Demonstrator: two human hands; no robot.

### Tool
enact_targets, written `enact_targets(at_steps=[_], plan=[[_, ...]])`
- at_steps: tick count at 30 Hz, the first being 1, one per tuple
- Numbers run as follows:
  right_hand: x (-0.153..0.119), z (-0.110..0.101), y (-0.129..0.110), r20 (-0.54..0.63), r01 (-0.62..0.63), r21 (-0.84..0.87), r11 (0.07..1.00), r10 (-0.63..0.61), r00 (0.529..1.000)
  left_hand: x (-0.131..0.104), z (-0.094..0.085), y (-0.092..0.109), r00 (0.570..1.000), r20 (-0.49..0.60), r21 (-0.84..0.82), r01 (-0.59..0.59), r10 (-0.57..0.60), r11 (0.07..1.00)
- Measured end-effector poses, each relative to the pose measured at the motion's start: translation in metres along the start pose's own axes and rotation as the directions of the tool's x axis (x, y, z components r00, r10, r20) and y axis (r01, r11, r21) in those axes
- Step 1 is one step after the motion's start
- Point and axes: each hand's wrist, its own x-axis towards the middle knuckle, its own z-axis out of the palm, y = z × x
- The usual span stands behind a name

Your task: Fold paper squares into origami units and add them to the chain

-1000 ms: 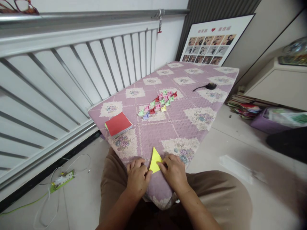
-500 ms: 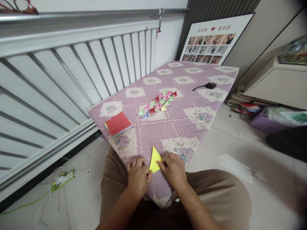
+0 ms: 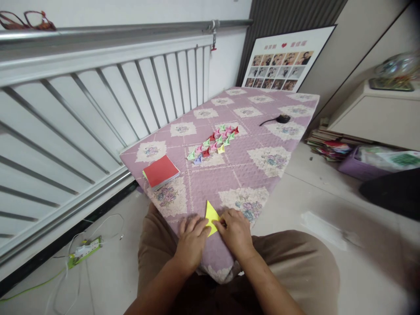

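Observation:
A folded yellow paper (image 3: 211, 215) with a pointed top lies near the front corner of the table. My left hand (image 3: 193, 239) rests at its left side, fingertips on the paper's lower left edge. From the right, my right hand (image 3: 236, 231) holds the paper's right side between thumb and curled fingers. Beyond my left hand sits a stack of square papers with a red sheet (image 3: 161, 170) on top. Several small folded paper pieces (image 3: 213, 146) in pink, green, red, yellow and blue stand in rows farther back.
The table (image 3: 210, 179) has a purple floral cloth. A black object with a thin tail (image 3: 282, 119) lies at its back right. White railing (image 3: 131, 96) borders the left; a photo board (image 3: 278, 59) leans behind.
My left hand has shifted its fingers onto the yellow paper's lower left edge, and its fingers are more spread. The camera view has shifted slightly.

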Motion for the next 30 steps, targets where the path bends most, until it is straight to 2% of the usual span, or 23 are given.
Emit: enact_targets(at_steps=[4, 12, 15, 17, 20, 23, 30], plan=[[-0.002, 0.002, 0.001, -0.025, 0.007, -0.007, 1.0, -0.007, 1.0, -0.008, 0.005, -0.005, 0.995, 0.088, 0.017, -0.052, 0.05, 0.999], [-0.002, 0.004, 0.002, -0.041, 0.032, -0.042, 0.999, -0.034, 0.999, -0.019, 0.001, -0.015, 0.966, 0.209, 0.0, -0.155, 0.151, 0.988], [-0.003, 0.004, 0.002, -0.054, 0.079, -0.074, 0.994, -0.083, 0.995, -0.018, -0.002, -0.014, 0.964, 0.219, -0.01, -0.152, 0.15, 0.988], [-0.004, 0.004, 0.001, -0.043, 0.156, -0.102, 0.983, -0.161, 0.986, -0.016, -0.007, -0.012, 0.964, 0.221, -0.026, -0.143, 0.145, 0.989], [-0.004, 0.002, -0.002, 0.012, 0.274, -0.128, 0.953, -0.275, 0.961, -0.01, -0.016, -0.009, 0.962, 0.224, -0.041, -0.153, 0.158, 0.987], [-0.003, -0.002, -0.004, 0.056, 0.337, -0.133, 0.932, -0.333, 0.941, -0.005, -0.022, -0.009, 0.955, 0.223, -0.04, -0.19, 0.194, 0.981], [-0.009, -0.009, 0.001, 0.088, 0.43, -0.109, 0.896, -0.422, 0.902, -0.004, -0.018, -0.015, 0.95, 0.203, -0.011, -0.242, 0.239, 0.97]])
